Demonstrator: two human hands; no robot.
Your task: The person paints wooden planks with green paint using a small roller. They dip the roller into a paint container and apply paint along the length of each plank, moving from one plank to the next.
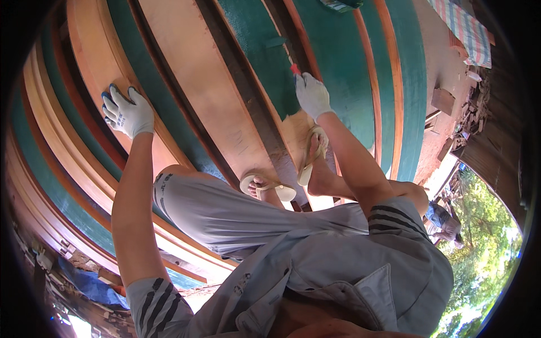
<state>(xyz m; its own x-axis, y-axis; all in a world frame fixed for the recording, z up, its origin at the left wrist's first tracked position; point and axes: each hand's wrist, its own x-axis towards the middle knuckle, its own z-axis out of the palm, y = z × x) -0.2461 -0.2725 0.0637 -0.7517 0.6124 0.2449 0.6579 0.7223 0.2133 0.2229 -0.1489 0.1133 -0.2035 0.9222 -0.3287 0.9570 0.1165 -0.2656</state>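
My right hand (313, 96), in a white work glove, is closed round the red handle (295, 69) of what looks like a small paint roller. Its green-coated head (276, 42) rests on a long board (256, 62), wet green at the far part and bare wood nearer my feet. My left hand (128, 112), gloved in white with dark blue fingertips, lies with fingers spread on a bare wooden plank (93, 50). I squat across the boards, my sandalled feet (267, 187) on them.
Dark gaps separate the long planks; several are green with bare wooden edges. A container with green paint (341, 4) is cut off at the top edge. Scrap wood (476, 110) and a striped sheet (465, 31) lie right. Another person (445, 222) is farther off, near trees.
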